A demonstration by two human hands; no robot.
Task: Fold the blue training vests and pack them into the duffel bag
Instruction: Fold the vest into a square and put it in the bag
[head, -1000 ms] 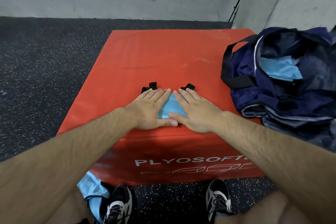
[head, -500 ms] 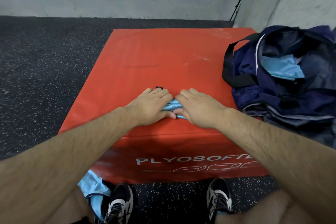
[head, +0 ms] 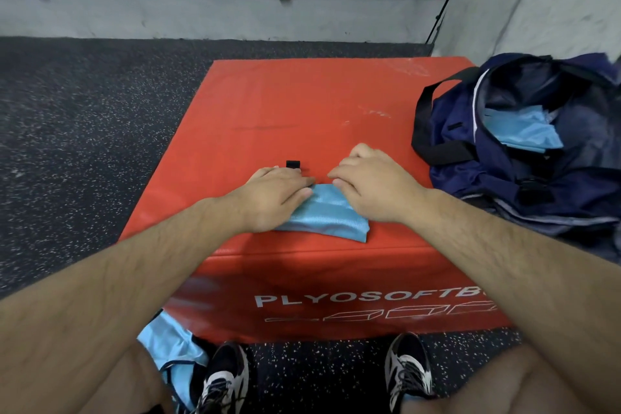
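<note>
Shiny folded blue vest (head: 327, 215) on a red vinyl plyo box (head: 302, 104).
Left grip (head: 274, 193) presses it flat-fingered; right grip (head: 373, 181) pinches its far edge.

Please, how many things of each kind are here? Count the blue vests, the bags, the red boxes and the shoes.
Blue vests: 3
Duffel bag: 1
Red box: 1
Shoes: 2
Total: 7

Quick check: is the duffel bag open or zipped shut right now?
Open. The duffel bag has its mouth gaping wide toward the camera, and a blue vest shows lying inside it.
</note>
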